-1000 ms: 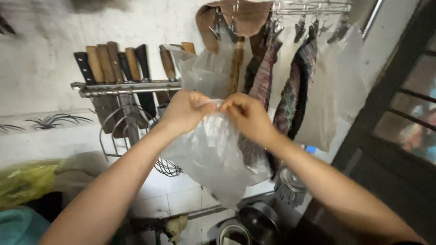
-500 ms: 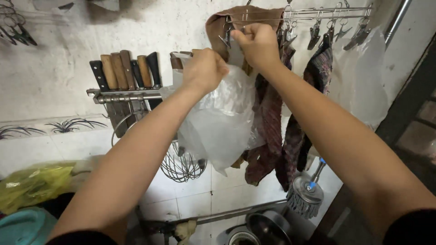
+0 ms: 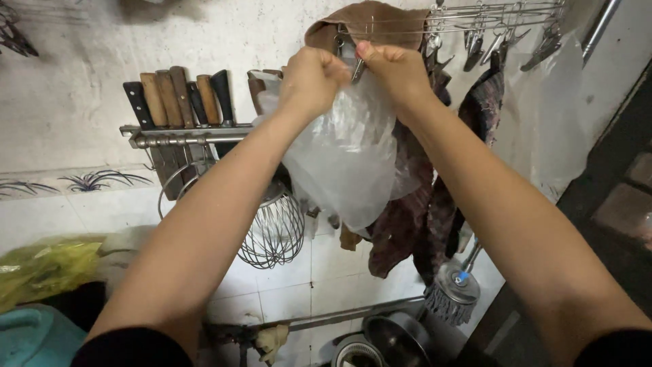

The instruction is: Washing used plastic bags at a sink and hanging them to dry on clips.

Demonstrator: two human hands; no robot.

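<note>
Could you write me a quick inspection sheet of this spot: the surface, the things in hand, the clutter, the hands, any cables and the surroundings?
Surface: white tiled wall below, rough plaster above; no worktop in view.
Things in hand: clear plastic bag, held up at a metal clip rack; a clip sits between the hands.
Clutter: knife rack with dark and wooden handles, wire whisk, hanging cloths, brush, yellow bag, pans.
Hands: left hand closed on the bag's top; right hand pinching at the clip.
Cables: nothing seen.
Surroundings: second clear bag hanging at right, dark door frame.
</note>
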